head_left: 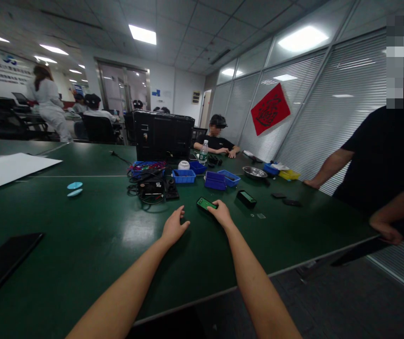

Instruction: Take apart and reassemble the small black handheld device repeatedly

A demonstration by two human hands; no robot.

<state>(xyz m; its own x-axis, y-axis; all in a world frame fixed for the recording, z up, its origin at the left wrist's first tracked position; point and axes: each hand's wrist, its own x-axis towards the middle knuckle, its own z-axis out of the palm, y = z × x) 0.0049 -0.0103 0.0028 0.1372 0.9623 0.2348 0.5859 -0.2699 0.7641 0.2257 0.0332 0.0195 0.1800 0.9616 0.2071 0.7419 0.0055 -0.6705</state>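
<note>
Box [149, 188], black, lies on the green table [99, 263]. Left hand [174, 230] is nearer the wearer, fingers parted. Handheld device [205, 203], green screen upward, is gripped at its right end by the right hand [222, 214]; table contact cannot be told. Farther right lie a second green-screened device [247, 198] and a small clear square [261, 216].

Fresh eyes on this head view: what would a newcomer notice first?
Probably the slanted red sign on the blind-covered wall at right. Next, the small green-screened device in the right hand, over the green table, with the open left hand nearby. Beyond them stands a bulky black case.
</note>
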